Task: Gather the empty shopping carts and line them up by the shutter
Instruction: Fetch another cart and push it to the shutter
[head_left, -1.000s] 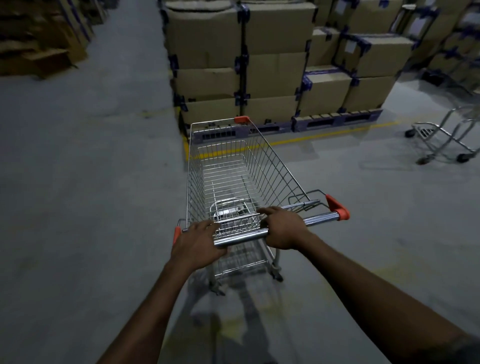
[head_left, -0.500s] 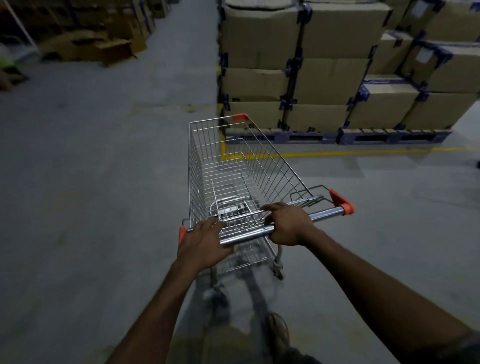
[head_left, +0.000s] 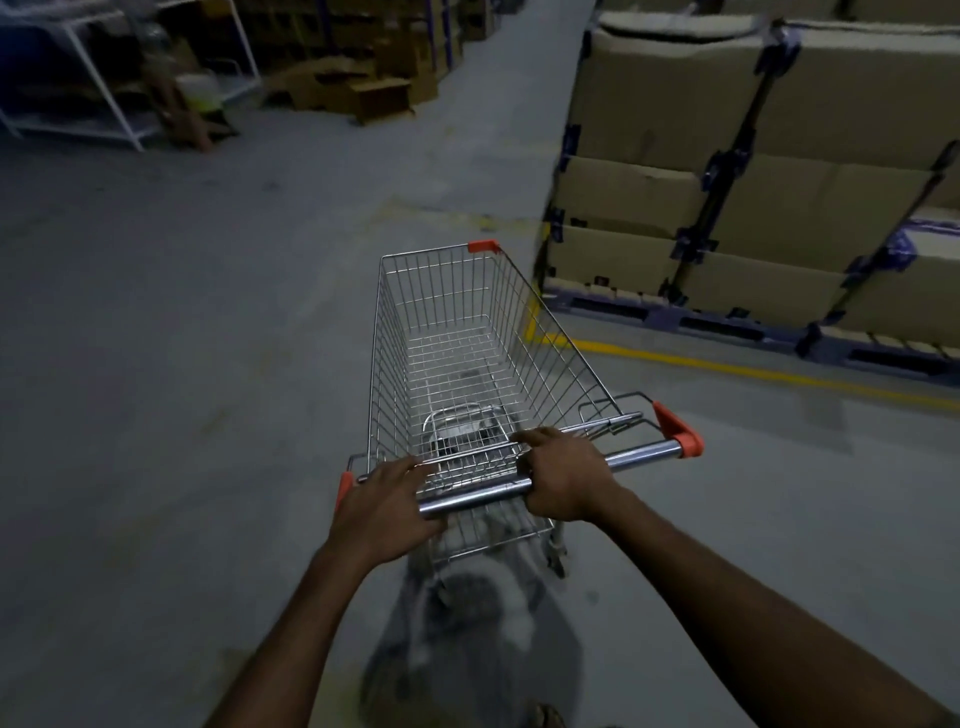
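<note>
An empty wire shopping cart (head_left: 467, 338) with orange corner caps stands on the grey floor right in front of me. Both my hands grip its chrome handle bar (head_left: 639, 454). My left hand (head_left: 387, 512) holds the bar near the left orange end. My right hand (head_left: 563, 480) holds it near the middle. The basket holds nothing and the child seat flap is folded down. No shutter is in view.
Stacked cardboard boxes (head_left: 753, 171) on blue pallets (head_left: 727, 325) stand close on the right, behind a yellow floor line (head_left: 727, 366). A white metal rack (head_left: 104, 78) and loose cartons (head_left: 363, 88) are far left. Open grey floor (head_left: 182, 338) lies ahead and left.
The cart and my view have swung left. The boxes have slid to the right, another cart at the right has left the view, and the white rack has appeared at the far left.
</note>
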